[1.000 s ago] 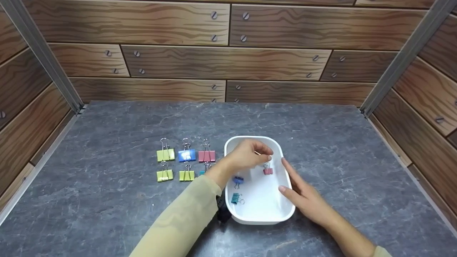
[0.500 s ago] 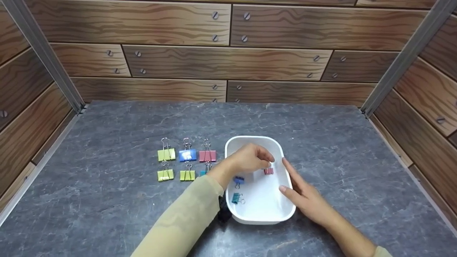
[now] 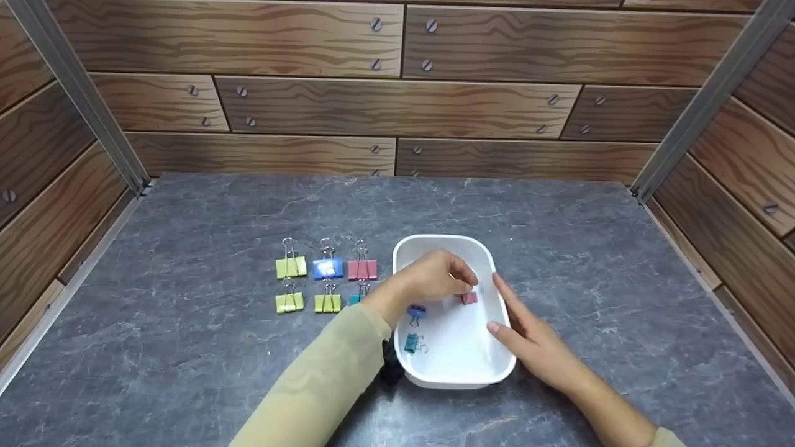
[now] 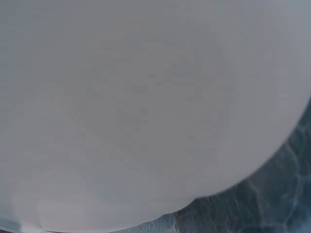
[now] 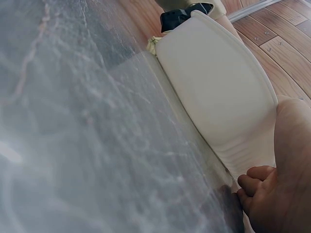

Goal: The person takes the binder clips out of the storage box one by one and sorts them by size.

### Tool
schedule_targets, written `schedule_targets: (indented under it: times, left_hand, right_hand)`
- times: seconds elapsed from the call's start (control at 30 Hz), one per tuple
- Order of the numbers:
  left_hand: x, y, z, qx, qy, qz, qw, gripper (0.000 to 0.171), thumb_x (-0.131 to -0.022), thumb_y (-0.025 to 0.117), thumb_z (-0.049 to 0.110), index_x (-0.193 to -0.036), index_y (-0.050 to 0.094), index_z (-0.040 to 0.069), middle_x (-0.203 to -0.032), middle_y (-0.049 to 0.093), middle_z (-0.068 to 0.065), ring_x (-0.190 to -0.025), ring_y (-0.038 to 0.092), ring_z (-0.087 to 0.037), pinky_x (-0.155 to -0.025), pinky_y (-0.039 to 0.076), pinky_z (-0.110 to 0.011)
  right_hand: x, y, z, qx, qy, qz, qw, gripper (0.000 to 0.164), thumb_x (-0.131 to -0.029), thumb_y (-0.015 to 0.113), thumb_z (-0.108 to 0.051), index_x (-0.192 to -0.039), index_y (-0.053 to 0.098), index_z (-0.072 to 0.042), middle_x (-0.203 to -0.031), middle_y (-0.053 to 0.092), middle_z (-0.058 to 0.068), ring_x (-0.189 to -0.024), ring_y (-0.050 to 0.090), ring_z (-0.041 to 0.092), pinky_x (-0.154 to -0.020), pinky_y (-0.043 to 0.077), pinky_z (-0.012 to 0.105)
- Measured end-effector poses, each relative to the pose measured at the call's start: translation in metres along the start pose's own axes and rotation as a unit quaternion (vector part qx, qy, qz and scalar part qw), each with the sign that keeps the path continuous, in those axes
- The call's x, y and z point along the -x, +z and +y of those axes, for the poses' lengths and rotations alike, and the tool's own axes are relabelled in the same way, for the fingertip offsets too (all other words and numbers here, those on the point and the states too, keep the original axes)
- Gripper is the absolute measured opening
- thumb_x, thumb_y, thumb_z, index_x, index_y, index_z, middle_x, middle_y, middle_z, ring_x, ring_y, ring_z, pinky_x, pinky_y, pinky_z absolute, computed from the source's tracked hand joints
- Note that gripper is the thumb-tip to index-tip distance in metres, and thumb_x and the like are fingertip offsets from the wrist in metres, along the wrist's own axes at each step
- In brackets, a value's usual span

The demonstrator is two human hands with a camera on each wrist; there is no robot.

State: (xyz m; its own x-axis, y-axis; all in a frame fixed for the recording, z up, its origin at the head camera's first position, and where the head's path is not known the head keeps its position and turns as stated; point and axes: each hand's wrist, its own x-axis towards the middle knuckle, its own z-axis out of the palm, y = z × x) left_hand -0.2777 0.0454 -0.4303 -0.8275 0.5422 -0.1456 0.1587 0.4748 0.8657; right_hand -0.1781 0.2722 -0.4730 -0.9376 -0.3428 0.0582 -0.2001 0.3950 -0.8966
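My left hand reaches into a white plastic bin. Its thumb and index finger pinch the upper end of a small pink binder clip on the bin floor; the hand partly covers that clip. Beside the bin's left wall lie a blue binder clip and a teal binder clip. My right hand grips the bin's right side, thumb over the rim and fingers along the outer wall. In the right wrist view, curled fingers press the bin's wall. Only the bin's pale surface fills the left wrist view.
Left of the bin, larger binder clips stand in two rows: yellow, blue and pink behind; yellow, yellow and a half-covered teal one in front. Wood-patterned walls enclose the grey marbled table.
My left hand has lowered slightly and its fingertips have closed onto the small pink clip. The right hand stays on the bin. The head view has shifted a little.
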Motion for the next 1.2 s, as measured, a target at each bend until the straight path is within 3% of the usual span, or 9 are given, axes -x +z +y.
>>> schedule_targets:
  times: [0.37, 0.7, 0.97, 1.2]
  left_hand:
    - [-0.0016, 0.0016, 0.0005, -0.021, -0.001, 0.005, 0.9998, 0.007, -0.099, 0.075, 0.008, -0.102, 0.082, 0.008, -0.090, 0.078, 0.000, -0.086, 0.071, -0.015, -0.075, 0.055, -0.025]
    - [-0.0013, 0.0025, -0.0013, -0.019, 0.005, 0.004, 0.9998, 0.007, -0.100, 0.074, 0.006, -0.100, 0.081, 0.005, -0.083, 0.079, -0.004, -0.081, 0.075, -0.018, -0.073, 0.057, -0.024]
    - [-0.0025, 0.0023, -0.0022, -0.058, 0.017, 0.018, 0.9980, 0.007, -0.099, 0.076, 0.009, -0.101, 0.083, 0.008, -0.085, 0.074, 0.006, -0.077, 0.064, -0.007, -0.072, 0.055, -0.023]
    - [-0.0011, 0.0015, -0.0010, -0.049, 0.019, 0.031, 0.9981, 0.008, -0.100, 0.075, 0.010, -0.101, 0.083, 0.009, -0.089, 0.076, 0.004, -0.078, 0.066, -0.008, -0.072, 0.056, -0.023]
  right_hand:
    - [0.0004, -0.0001, -0.0007, -0.005, -0.014, 0.003, 1.000, 0.076, -0.109, 0.062, -0.024, -0.171, 0.018, -0.023, -0.169, 0.031, 0.019, -0.145, 0.046, 0.036, -0.101, 0.052, 0.027]
    - [0.0014, 0.0000, -0.0001, 0.002, -0.009, 0.003, 1.000, 0.076, -0.109, 0.062, -0.026, -0.171, 0.019, -0.027, -0.168, 0.033, 0.020, -0.144, 0.047, 0.037, -0.100, 0.052, 0.027]
    - [0.0011, 0.0000, 0.0007, 0.002, -0.007, 0.000, 1.000, 0.077, -0.109, 0.062, -0.026, -0.172, 0.018, -0.026, -0.169, 0.032, 0.019, -0.144, 0.048, 0.035, -0.100, 0.053, 0.028]
    - [0.0000, 0.0002, 0.0016, 0.009, -0.003, -0.004, 1.000, 0.078, -0.109, 0.062, -0.029, -0.172, 0.016, -0.026, -0.170, 0.031, 0.019, -0.145, 0.046, 0.035, -0.101, 0.052, 0.028]
